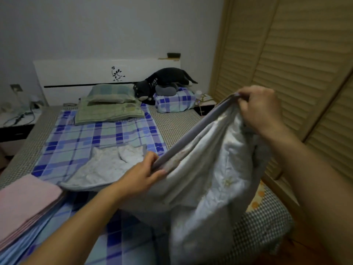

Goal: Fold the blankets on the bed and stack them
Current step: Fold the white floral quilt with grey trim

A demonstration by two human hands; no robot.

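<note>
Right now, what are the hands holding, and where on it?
Both hands grip the white quilt by its grey-trimmed edge: left hand at the lower end, right hand at the raised end.

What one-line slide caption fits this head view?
Both hands, left hand and right hand, grip the grey-edged white quilt above the plaid bed sheet, beside a folded pink blanket.

The checked sheet (pixel 99 138) has open room in its middle. Beyond it lie green pillows (pixel 108 106). On its near left sits a pink folded stack (pixel 24 199). A pale quilt (pixel 206 169) hangs over its right side, close to the wooden doors (pixel 286 64).
</note>
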